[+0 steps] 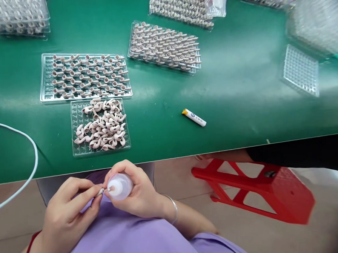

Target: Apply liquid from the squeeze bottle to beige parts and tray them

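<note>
Below the green table's (187,104) near edge, the right hand (138,193) grips a small translucent bottle (120,186), its nozzle touching a tiny pink part (100,192) pinched by the left hand (66,211).

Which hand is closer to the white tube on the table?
Right. The right hand, holding a bottle, is below-left of the tube; the left hand, pinching a part, is farther left.

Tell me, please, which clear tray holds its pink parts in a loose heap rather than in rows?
The small tray at the front of the green table: its parts lie jumbled, while the larger tray behind it holds them in rows.
</note>
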Action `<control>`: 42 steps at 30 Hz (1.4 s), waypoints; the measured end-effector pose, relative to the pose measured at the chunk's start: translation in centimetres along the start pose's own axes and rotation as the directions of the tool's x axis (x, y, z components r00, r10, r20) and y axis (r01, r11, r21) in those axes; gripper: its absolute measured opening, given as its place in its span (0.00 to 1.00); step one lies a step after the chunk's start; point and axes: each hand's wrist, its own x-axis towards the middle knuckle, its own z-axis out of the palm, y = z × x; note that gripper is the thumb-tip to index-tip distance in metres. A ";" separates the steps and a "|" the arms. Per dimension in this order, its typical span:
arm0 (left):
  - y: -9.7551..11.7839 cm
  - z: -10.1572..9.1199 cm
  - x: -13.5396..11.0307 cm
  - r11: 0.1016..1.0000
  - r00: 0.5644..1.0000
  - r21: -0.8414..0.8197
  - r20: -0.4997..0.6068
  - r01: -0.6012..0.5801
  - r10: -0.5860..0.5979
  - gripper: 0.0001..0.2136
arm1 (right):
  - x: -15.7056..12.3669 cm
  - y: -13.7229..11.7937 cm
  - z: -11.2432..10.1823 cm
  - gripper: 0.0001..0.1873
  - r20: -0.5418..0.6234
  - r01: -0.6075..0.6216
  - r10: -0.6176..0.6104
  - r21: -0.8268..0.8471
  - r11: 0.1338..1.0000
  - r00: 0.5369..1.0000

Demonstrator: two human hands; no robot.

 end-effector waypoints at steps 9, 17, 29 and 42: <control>0.3 -0.4 -0.1 0.995 0.996 0.052 0.023 -0.084 0.083 0.14 | -0.1 -0.1 0.0 0.20 0.026 -0.007 0.006 0.050 0.999 1.000; 0.2 -0.1 -0.5 0.996 0.997 -0.029 0.004 -0.079 0.079 0.13 | -0.5 0.2 0.2 0.21 -0.004 0.066 -0.066 0.073 0.995 0.998; 0.5 -0.3 -0.3 0.997 0.999 -0.065 0.002 -0.046 0.046 0.15 | -0.7 0.7 0.5 0.20 -0.027 0.074 -0.072 0.078 0.994 0.997; 0.5 -0.4 -0.2 0.997 0.997 -0.029 0.009 -0.070 0.071 0.12 | -0.5 0.5 0.7 0.20 -0.035 0.137 -0.135 0.095 0.986 0.990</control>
